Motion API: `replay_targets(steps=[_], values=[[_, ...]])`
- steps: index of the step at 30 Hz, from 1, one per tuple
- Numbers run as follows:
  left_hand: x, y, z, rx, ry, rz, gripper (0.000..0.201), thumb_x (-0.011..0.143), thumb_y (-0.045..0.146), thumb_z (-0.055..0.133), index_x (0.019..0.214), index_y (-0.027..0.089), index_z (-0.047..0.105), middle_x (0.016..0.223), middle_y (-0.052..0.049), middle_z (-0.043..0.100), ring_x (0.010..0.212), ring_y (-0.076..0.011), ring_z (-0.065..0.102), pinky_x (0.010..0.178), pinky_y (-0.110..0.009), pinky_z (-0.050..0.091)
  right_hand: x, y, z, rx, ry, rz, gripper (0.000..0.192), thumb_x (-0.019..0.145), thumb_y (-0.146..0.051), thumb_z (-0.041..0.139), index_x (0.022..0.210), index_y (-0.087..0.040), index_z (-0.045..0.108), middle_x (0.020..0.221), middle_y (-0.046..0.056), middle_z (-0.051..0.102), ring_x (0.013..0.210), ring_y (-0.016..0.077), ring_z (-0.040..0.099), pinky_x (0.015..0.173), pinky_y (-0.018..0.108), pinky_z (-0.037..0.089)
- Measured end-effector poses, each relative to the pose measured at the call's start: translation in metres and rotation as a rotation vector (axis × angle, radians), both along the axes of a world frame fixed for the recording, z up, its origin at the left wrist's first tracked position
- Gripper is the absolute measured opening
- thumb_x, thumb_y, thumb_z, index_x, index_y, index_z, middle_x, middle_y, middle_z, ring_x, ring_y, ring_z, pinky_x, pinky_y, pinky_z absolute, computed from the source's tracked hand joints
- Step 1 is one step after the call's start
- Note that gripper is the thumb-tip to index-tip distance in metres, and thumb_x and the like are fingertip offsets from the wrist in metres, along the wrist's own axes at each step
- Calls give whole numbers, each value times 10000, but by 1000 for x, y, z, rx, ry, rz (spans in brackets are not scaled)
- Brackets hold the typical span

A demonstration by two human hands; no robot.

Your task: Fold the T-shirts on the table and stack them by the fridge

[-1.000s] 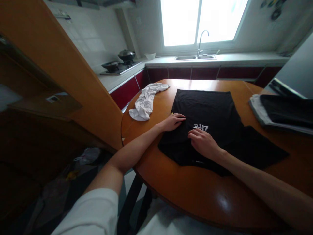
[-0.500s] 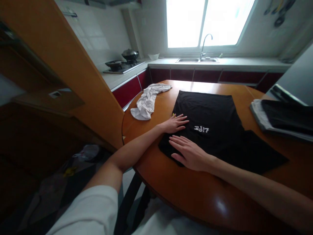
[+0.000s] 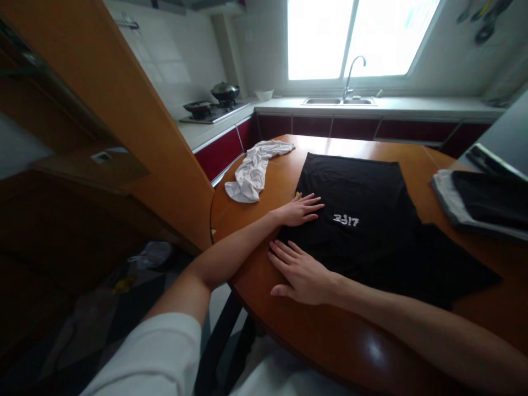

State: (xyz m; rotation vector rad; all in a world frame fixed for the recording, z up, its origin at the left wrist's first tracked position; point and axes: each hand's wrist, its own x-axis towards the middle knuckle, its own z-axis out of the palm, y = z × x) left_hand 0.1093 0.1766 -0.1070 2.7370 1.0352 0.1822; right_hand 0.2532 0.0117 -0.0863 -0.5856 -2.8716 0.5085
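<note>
A black T-shirt (image 3: 363,187) with white lettering lies spread flat on the wooden table, its sleeve pointing to the right. My left hand (image 3: 299,211) rests flat on the shirt's left part, fingers apart, beside a small yellow spot at the shirt's edge. Lower down, my right hand (image 3: 303,275) is stretched out over the shirt's near left corner, palm down and fingers spread. That corner is mostly hidden under the right hand. Neither hand grips anything.
A crumpled white garment (image 3: 253,170) lies at the table's far left. Folded clothes (image 3: 487,201), black over pale, are stacked at the right. The round table (image 3: 284,324) has its near edge by my body. Behind stand a stove (image 3: 214,113) and a sink (image 3: 324,101).
My right hand has slid left and toward me over the shirt's near corner. My left hand stays on the same part of the shirt. The view has shifted slightly.
</note>
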Motion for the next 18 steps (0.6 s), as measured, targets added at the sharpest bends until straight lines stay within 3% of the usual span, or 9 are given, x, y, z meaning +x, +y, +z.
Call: replay_targets(steps=[3,6,8,11,14,18], values=[[0,0,0,12,-29,-5,528,1062,406,429,1570,273,371,1662,-63,278,1564,-302,114,1226,-620,67,-1,-3,5,-16,44,33,759,1016,-623,388,1503,-45,448,1616,237,323,1525,315,262,1240,491,222],[0,2,3,73,-126,-19,503,1057,332,431,1555,264,396,1635,-75,343,1550,-274,196,1230,-614,114,-1,-8,13,-17,145,53,557,1051,-514,402,1388,-108,579,1511,172,522,1449,259,422,1219,424,287],[-1,5,6,149,-251,-2,472,1052,271,411,1521,244,454,1586,-87,433,1515,-241,310,1239,-560,183,-1,-11,20,2,197,-9,425,1063,-428,416,1262,-140,657,1387,135,638,1361,226,527,1184,378,340],[-3,8,9,259,-454,70,428,1037,220,390,1420,193,578,1467,-102,577,1423,-213,471,1215,-470,322,2,-12,29,54,158,-226,363,1063,-338,408,1073,-139,711,1195,141,724,1203,226,638,1100,358,425],[-4,7,8,248,-508,85,410,1027,223,382,1332,184,654,1377,-89,653,1362,-204,543,1172,-422,414,4,-6,29,131,25,-457,425,1046,-364,445,1208,-44,673,1319,252,645,1308,315,565,1129,449,394],[0,-2,4,84,-345,-5,428,1021,246,384,1370,176,624,1436,-90,606,1415,-203,481,1181,-413,403,6,2,11,101,-142,-632,859,963,-560,566,1458,127,422,1540,397,309,1481,459,291,1172,569,306]])
